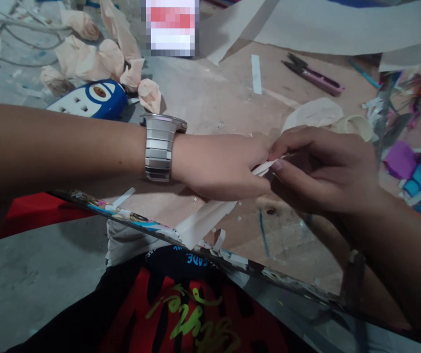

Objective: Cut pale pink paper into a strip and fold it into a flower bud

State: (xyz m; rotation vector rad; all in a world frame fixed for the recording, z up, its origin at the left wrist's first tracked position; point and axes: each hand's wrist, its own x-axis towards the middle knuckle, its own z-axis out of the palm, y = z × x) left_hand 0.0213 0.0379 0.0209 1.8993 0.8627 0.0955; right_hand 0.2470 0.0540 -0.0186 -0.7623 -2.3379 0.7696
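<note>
My left hand (221, 164), below a silver watch (158, 152), is closed round a white folded strip of paper (264, 169). Thumb and fingers of my right hand (328, 169) pinch the end of the same strip, right against the left hand. Beneath the left hand a longer pale paper piece (205, 223) reaches down to the table's front edge; whether it joins the held strip I cannot tell. Just behind the right hand lie a pale paper piece (315, 113) and a cream-coloured ring, perhaps a tape roll (355, 126).
Thread snips (313, 76) and a small white strip (256, 73) lie farther back on the wooden table (210, 98). Crumpled peach paper shapes (81, 59) and a blue-and-white power strip (89, 100) are at left. Colourful scraps (402, 159) crowd the right; large pale sheets (324, 24) cover the back.
</note>
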